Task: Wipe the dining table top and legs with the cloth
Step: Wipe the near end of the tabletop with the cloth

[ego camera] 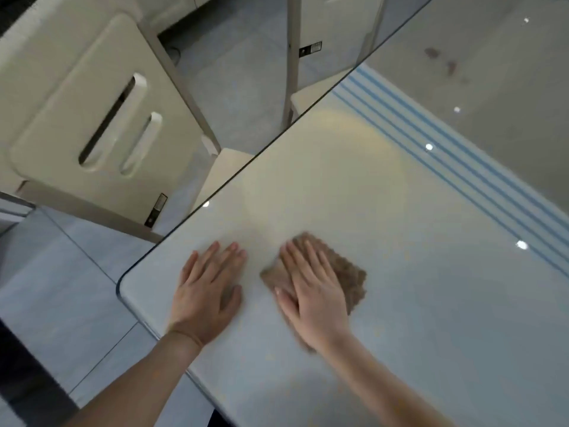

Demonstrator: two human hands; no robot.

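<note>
The dining table top (415, 288) is glossy white with a rounded near-left corner and blue stripes across it. A brown textured cloth (351, 274) lies flat on the top near that corner. My right hand (311, 291) presses flat on the cloth, fingers stretched, covering most of its left part. My left hand (209, 288) rests palm down on the bare top just left of the cloth, fingers spread, holding nothing. The table legs are hidden under the top.
A cream chair (92, 118) with two slots in its back stands left of the table, its seat tucked under the edge. A second chair frame (294, 57) stands farther back. Reddish-brown smudges (443, 61) mark the far top. Grey tiled floor (61, 288) lies at left.
</note>
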